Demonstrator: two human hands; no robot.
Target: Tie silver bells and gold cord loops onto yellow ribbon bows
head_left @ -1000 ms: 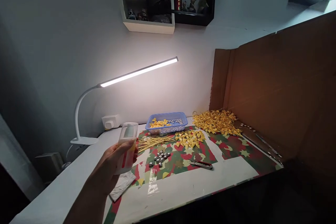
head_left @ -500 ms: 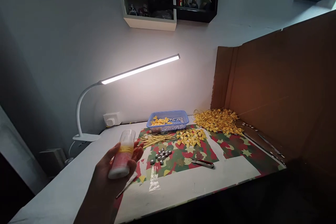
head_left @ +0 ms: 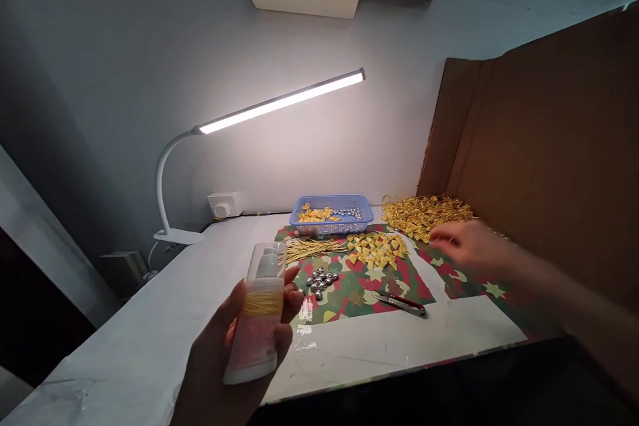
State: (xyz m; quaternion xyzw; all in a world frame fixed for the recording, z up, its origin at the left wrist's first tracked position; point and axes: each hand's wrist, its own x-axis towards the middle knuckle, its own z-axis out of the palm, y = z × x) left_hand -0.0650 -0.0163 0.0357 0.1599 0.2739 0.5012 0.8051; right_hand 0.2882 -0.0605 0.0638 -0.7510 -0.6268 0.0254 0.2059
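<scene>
My left hand (head_left: 224, 339) is wrapped round a clear plastic container (head_left: 254, 339) with a white base and pinkish contents. Yellow thread (head_left: 263, 303) is wound around its middle. My right hand (head_left: 462, 243), blurred by motion, is in front of a heap of gold pieces with thin strands (head_left: 424, 212). Its fingers look drawn together; what they hold, if anything, cannot be made out. Between the hands lie several silver bells (head_left: 320, 281), small yellow folded pieces (head_left: 378, 249), a bundle of thin gold strips (head_left: 314, 248) and red-handled thread snips (head_left: 401, 303).
A blue basket (head_left: 331, 225) with yellow pieces and silver beads stands against the wall. A lit desk lamp (head_left: 180, 235) is at the left beside a white socket box (head_left: 224, 205). A tall cardboard panel (head_left: 554, 120) borders the right side. Patterned paper (head_left: 357, 296) covers part of the table.
My right hand has come into view from the right. The container in my left hand appears lower and nearer, more upright. The view has shifted left and down.
</scene>
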